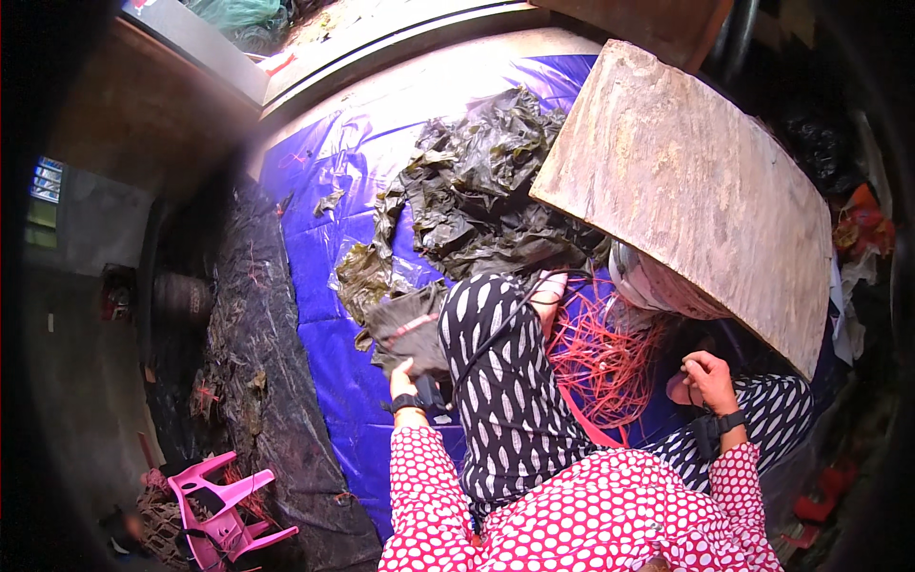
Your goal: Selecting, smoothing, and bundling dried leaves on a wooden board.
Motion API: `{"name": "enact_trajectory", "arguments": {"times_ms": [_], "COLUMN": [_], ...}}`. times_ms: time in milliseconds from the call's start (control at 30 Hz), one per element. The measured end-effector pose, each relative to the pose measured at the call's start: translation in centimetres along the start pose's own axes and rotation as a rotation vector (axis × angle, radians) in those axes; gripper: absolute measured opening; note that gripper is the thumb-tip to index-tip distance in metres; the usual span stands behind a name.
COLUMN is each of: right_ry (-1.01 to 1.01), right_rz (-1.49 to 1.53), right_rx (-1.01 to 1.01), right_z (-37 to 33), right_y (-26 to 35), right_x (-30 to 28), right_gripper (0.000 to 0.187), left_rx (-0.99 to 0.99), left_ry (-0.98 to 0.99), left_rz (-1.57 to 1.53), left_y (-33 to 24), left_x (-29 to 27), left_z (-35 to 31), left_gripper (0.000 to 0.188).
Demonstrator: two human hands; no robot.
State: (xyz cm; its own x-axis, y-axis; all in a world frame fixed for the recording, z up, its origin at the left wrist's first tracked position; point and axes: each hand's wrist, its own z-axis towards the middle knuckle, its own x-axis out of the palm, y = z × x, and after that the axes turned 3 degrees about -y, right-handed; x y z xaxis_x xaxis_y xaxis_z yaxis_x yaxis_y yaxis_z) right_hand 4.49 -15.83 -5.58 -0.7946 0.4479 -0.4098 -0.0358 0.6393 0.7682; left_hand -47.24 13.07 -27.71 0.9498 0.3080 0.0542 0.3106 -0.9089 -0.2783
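My left hand (402, 379) is closed on the lower edge of a flat bundle of dark leaves (405, 334), which has a reddish strip across it and looks slightly blurred. The bundle is beside my left leg, in patterned black-and-white trousers. My right hand (710, 383) hovers over my right leg with its fingers curled together; whatever they may hold is hidden. A tangle of thin red strings (602, 357) lies between my legs. Beyond my left knee spreads a heap of large, limp, dark green-brown leaves (486, 186), with loose leaves (364, 286) at its near left side.
A blue plastic sheet (329, 391) covers the floor, with a black sheet (257, 372) to its left. A big wooden board (696, 181) leans over a round, whitish object (658, 281) at the right. A pink plastic stool (224, 510) lies tipped at the lower left.
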Motion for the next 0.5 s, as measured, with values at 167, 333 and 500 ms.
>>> {"name": "enact_trajectory", "arguments": {"times_ms": [167, 333, 500], "right_ry": [0.176, 0.068, 0.092], "right_rz": [0.101, 0.005, 0.045], "right_rx": [-0.071, -0.051, -0.003], "right_z": [1.5, 0.4, 0.4], "right_y": [1.3, 0.4, 1.4], "right_x": [3.3, 1.0, 1.8], "right_gripper": [0.014, 0.013, 0.011], "left_rx": [0.626, 0.687, 1.219], "left_ry": [-0.136, 0.277, 0.57], "left_rz": [-0.021, 0.009, 0.145], "left_y": [-7.9, -20.1, -31.1], "left_x": [-8.6, 18.0, 33.5], "left_z": [1.4, -13.1, -26.7], "left_gripper": [0.014, 0.029, 0.03]}}
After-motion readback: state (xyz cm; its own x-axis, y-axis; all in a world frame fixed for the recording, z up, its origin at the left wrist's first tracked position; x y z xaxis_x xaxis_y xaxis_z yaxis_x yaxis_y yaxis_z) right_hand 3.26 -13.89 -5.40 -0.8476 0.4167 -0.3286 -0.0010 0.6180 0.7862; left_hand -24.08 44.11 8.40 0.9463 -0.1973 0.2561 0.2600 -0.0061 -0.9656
